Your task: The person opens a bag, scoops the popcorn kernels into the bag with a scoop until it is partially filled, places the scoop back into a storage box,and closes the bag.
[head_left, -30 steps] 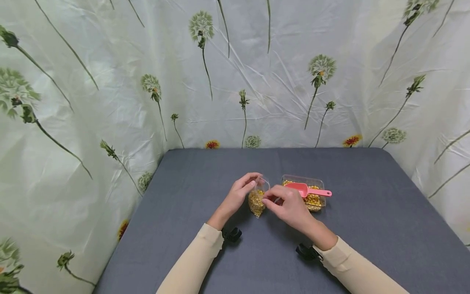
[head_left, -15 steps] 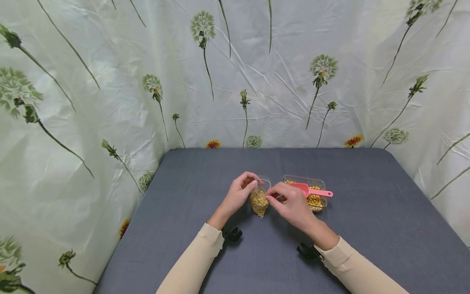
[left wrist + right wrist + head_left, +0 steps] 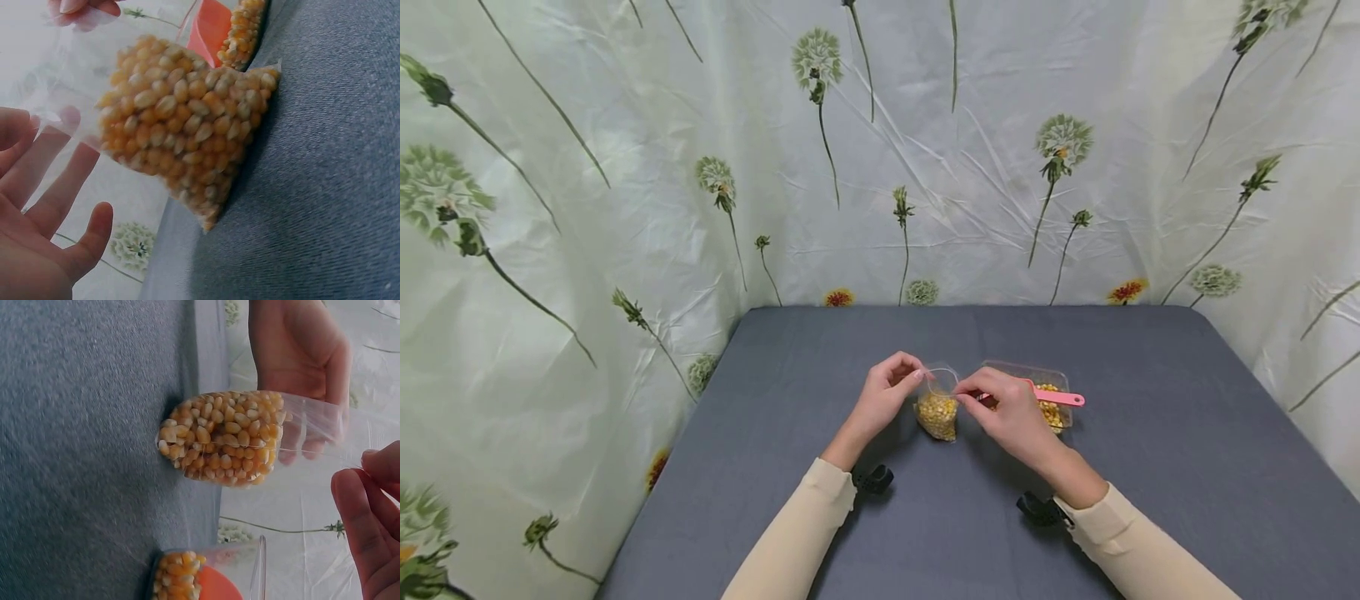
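Note:
A clear plastic bag [image 3: 937, 415] partly filled with yellow corn kernels rests on the grey table, its mouth upward and spread into a loop. My left hand [image 3: 883, 396] pinches the left side of the rim between thumb and fingers; in the left wrist view its other fingers [image 3: 59, 200] are spread beside the bag. Opposite, my right hand [image 3: 1006, 412] pinches the rim's right side, with thumb and forefinger meeting on the film in the right wrist view. Behind that hand, a pink scoop [image 3: 1062, 398] lies across a clear container [image 3: 1026, 365] of kernels, both partly hidden.
Grey cloth covers the table [image 3: 820, 350]. A pale curtain [image 3: 865, 167] printed with dandelions hangs behind and along the sides. Black wrist cameras sit under both cuffs, close to the tabletop.
My right hand has moved slightly right, and the bag's mouth is stretched wider. The bag has shifted right with its lower part turned. The left hand keeps nearly the same place.

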Available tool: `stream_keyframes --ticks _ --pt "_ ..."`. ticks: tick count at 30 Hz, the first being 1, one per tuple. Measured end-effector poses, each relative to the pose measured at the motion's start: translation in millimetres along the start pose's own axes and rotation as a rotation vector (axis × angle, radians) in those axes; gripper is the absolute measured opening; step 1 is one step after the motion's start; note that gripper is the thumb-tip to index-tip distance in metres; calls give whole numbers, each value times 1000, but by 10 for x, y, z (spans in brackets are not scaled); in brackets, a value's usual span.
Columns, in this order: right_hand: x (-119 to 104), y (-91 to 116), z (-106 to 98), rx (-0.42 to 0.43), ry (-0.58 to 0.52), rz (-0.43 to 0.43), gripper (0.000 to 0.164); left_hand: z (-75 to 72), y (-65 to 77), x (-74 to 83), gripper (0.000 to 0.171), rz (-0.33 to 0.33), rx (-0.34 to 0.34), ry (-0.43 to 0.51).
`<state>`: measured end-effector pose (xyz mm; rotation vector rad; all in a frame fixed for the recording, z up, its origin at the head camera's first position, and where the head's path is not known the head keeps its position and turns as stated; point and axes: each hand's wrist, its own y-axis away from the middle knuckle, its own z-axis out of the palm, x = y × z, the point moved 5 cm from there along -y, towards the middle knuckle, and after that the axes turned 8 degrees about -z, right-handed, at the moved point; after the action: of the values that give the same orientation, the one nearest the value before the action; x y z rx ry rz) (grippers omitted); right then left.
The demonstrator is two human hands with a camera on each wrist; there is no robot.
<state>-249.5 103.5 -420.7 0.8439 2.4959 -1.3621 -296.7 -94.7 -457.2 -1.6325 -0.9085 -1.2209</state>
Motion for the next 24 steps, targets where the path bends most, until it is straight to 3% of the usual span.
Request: stream_keyframes --ticks 5,15,24 --pt "31 -15 -43 1 -7 17 19 -39 -12 -20 16 7 -1 -3" --pt "65 -49 -147 12 2 38 27 -127 -3 41 15 21 -12 -103" --pt "157 -18 -173 22 -45 128 57 -132 28 106 8 -25 -60 -194"
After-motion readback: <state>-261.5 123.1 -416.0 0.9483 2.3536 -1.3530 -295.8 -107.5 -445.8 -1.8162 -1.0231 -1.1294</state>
